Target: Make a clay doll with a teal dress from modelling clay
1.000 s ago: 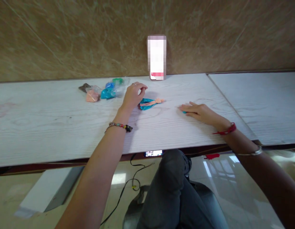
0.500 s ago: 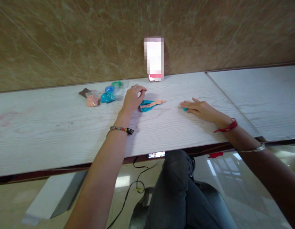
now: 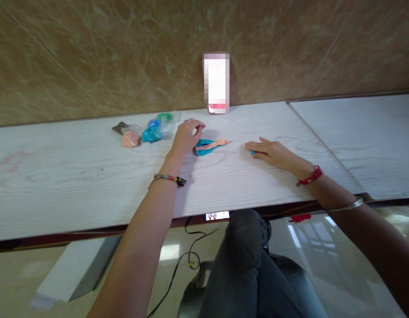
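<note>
White woodgrain tabletop, flat blue-and-peach clay figure

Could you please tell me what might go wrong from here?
The small blue piece under the flat right hand could squash unevenly or stick to the skin. The left hand, close beside the blue and peach figure, might smudge it. The phone, leaning against the wall, could slide if bumped.
</note>
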`<state>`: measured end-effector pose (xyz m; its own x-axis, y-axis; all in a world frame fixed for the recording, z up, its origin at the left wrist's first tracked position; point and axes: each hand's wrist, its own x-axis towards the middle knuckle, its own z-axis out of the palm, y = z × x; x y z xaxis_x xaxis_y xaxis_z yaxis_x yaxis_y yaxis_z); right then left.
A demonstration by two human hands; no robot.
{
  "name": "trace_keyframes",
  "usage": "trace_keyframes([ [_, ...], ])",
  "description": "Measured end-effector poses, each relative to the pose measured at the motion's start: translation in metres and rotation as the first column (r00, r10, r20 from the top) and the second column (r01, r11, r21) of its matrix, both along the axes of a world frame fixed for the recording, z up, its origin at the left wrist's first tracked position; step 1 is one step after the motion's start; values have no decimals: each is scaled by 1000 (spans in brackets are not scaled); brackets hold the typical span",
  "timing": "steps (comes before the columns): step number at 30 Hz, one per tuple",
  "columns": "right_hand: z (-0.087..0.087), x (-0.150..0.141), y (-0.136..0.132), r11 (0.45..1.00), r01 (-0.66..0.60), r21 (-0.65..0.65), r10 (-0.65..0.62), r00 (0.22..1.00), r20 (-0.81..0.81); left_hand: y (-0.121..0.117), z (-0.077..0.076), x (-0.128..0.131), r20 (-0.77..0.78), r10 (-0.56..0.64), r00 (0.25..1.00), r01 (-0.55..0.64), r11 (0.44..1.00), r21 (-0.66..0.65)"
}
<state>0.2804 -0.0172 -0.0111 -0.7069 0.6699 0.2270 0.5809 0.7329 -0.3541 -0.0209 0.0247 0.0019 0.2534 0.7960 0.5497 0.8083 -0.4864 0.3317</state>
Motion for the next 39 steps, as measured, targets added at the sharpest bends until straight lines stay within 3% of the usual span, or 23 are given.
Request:
trace_keyframes([
  [8, 0, 0, 1, 997, 3, 74, 4, 995, -100, 0, 1, 0, -31, 15, 999, -16, 999, -44],
  [16, 5, -14, -1, 990, 54, 128, -44, 996, -83, 1, 1, -1, -25, 9, 1000, -10, 999, -42],
  [22, 4, -13, -5, 988, 23, 151, -19, 999, -28, 0, 1, -1, -39, 10, 999, -12, 998, -64],
  [26, 3, -16, -7, 987, 51, 154, -37, 995, -97, 0, 0, -1, -32, 14, 999, -16, 998, -60],
  [32, 1, -19, -5, 983, 15, 182, 10, 991, -132, 3, -1, -2, -16, 20, 1000, -21, 998, -56],
  [39, 3, -15, -11, 973, -100, 207, 101, 995, 5, 3, -1, -3, -23, 19, 1000, -20, 997, -68],
])
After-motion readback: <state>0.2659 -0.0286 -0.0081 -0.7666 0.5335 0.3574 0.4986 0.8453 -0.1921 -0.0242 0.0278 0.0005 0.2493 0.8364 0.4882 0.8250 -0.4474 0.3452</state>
